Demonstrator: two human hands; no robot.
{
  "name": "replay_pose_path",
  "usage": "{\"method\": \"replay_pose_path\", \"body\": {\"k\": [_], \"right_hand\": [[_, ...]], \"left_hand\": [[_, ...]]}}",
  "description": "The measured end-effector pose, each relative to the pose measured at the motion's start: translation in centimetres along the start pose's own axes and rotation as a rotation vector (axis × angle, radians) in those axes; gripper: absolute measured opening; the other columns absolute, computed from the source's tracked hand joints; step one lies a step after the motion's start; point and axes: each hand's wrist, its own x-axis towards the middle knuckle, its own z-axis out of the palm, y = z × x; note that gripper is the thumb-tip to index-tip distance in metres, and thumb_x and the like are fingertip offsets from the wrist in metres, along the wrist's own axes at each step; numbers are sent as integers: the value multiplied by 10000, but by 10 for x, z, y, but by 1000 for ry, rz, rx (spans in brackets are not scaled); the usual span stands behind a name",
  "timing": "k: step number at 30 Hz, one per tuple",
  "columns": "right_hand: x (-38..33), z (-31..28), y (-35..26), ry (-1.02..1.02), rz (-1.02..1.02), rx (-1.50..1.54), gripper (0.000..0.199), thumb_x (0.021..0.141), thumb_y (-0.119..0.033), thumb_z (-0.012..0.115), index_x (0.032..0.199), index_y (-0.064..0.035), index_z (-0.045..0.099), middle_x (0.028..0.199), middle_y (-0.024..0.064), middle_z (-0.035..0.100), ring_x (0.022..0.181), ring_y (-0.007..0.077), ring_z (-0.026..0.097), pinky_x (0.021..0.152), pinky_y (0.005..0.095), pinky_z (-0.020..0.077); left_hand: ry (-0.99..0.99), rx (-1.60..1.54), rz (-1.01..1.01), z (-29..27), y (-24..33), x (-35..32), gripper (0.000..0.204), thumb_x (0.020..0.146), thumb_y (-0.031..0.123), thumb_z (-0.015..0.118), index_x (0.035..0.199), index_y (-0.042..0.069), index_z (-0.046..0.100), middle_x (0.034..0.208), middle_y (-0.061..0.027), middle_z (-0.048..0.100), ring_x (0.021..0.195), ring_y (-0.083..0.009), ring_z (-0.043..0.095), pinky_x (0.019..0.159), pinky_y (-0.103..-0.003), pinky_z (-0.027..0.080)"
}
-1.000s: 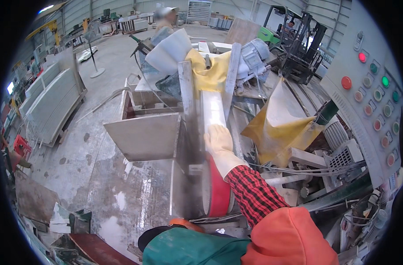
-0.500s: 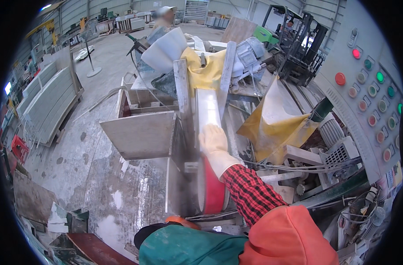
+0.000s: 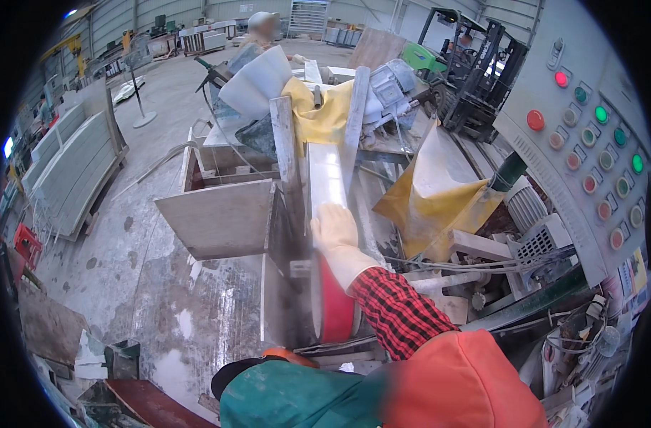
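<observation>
My right hand (image 3: 337, 227), in a pale rubber glove, lies on the near end of a long, shiny white stone strip (image 3: 327, 178). Its fingers stretch forward along the strip and grip nothing. Under the wrist a red belt (image 3: 336, 303) curves down around a roller on the near end of the machine. The strip's far end runs beneath a yellow flap (image 3: 322, 114) hung between two upright boards (image 3: 285, 143). My left hand is out of sight; only a green garment shows at the lower edge.
To the right stand a control panel (image 3: 578, 135) with lit buttons, a yellow-white sheet (image 3: 432, 207) and cables. A grey board (image 3: 218, 221) juts out on the left. Beyond the machine are a motor (image 3: 392, 84), a person in a cap (image 3: 262, 28) and a forklift (image 3: 468, 71) with someone seated.
The whole view has shifted slightly, so the scene sits a little further left. My right hand stays on the near end of the strip, and the strip shows no clear movement.
</observation>
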Motion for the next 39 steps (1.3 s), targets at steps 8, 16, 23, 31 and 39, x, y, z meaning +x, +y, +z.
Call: {"method": "replay_pose_path", "body": {"k": [8,16,23,31,39], "right_hand": [[-6,-5,-5,14,-12,17,186,852,-248,607,933,-82,592,953,123,614,983,318,582,896,452,445],[-11,-13,-10,28,-20,40,166,849,-234,598,899,-76,586,931,128,603,953,327,578,862,457,447],[-18,-15,-12,21,-30,56,185,826,-229,644,917,-76,594,943,116,584,957,334,566,858,460,442],[-25,-26,-18,38,-53,59,167,854,-227,592,886,-64,575,922,135,594,943,339,574,837,468,444],[-30,-22,-19,-64,-20,6,225,871,-290,590,943,-77,604,966,137,613,974,332,587,909,467,438]], "left_hand": [[54,-20,43,14,-14,-1,410,979,396,578,1294,152,673,1491,-312,406,1365,-458,395,1147,-499,319],[94,15,24,19,-16,-3,399,981,390,578,1282,151,682,1497,-302,406,1371,-447,394,1154,-494,316],[8,-25,-40,11,-11,-2,410,985,401,558,1291,155,678,1517,-274,400,1389,-430,378,1163,-478,303],[102,-78,-2,15,-9,-3,383,980,377,570,1245,136,707,1454,-275,481,1362,-431,417,1150,-485,318],[262,-105,69,30,-12,-1,340,972,332,596,1205,124,728,1429,-277,506,1333,-420,455,1131,-481,349]]}}
